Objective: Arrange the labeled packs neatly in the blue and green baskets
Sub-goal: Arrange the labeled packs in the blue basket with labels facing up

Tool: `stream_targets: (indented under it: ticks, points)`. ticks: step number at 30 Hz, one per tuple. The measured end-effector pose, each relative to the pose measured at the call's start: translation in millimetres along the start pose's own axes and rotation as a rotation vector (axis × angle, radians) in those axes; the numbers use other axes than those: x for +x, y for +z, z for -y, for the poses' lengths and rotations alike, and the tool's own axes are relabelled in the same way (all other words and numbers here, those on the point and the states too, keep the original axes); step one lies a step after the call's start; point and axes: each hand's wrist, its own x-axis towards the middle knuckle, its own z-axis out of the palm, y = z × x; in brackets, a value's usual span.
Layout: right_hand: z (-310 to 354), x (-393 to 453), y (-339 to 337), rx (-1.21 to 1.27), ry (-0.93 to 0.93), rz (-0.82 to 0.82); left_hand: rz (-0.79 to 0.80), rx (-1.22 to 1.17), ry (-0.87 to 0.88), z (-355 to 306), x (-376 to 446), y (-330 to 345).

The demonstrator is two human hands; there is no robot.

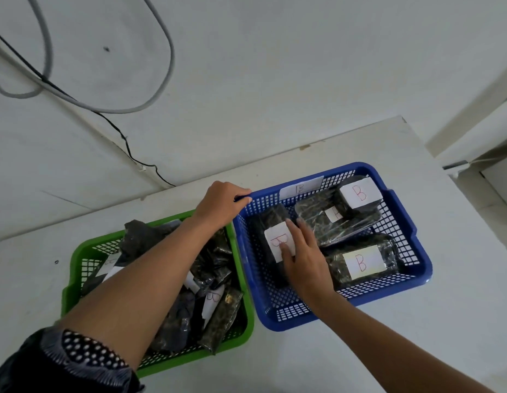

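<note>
White table carries two mesh baskets side by side, rims nearly touching. Green basket, under the left forearm: a loose heap of dark packs, labels at all angles, one reading B; not yet sorted. Blue basket: four B-labelled packs, three lying to the right of the working hand, one of them a smaller pack resting on top of a larger clear pack; the third lies nearest the right wall. Left hand curls its fingers over the blue basket's far-left corner rim, steadying it. Right hand lies flat, fingers straight, pressing on the dark B pack by the blue basket's left wall; fingertips cover part of its label. Judged step: seating this pack square in the blue basket. Next move likely calls for lifting the flat hand clear without dragging the pack, then reaching left across the held rim into the green heap for another B pack.
</note>
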Motion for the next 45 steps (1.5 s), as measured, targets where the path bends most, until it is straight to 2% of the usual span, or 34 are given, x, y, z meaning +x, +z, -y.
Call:
stream_targets:
  ticks: [2, 6, 14, 17, 21, 23, 29, 33, 37, 40, 42, 45]
  points:
    - [-3, 0, 6, -0.111, -0.150, -0.027, -0.002, 0.003, 0.029, 2, -1, 0]
    - [-12, 1, 15, -0.308, -0.353, 0.080, -0.009, 0.020, 0.067, 4, -2, 2]
    - [-8, 10, 10, -0.318, -0.355, 0.018, -0.007, 0.028, 0.053, -2, -10, -10]
    - [-1, 12, 0, -0.304, -0.405, -0.039, -0.070, 0.009, 0.043, 3, -23, -27]
    - [33, 23, -7, -0.372, -0.504, -0.078, -0.236, 0.195, 0.083, 27, -63, -63]
    - [58, 31, -5, -0.388, -0.581, -0.070, -0.323, 0.330, 0.032, 45, -92, -78]
    - [149, 44, 29, -0.447, -0.648, 0.073, -0.490, 0.539, -0.281, 97, -183, -104]
    - [198, 43, 60, -0.501, -0.688, 0.181, -0.452, 0.563, -0.445, 120, -221, -107]
    - [228, 36, 90, -0.512, -0.660, 0.338, -0.425, 0.544, -0.486, 137, -239, -102]
    - [240, 36, 103, -0.465, -0.536, 0.445, -0.403, 0.500, -0.476, 144, -242, -96]
    - [244, 41, 106, -0.430, -0.468, 0.488, -0.386, 0.474, -0.462, 147, -242, -93]
    - [242, 46, 104, -0.378, -0.472, 0.501, -0.362, 0.428, -0.444, 149, -240, -90]
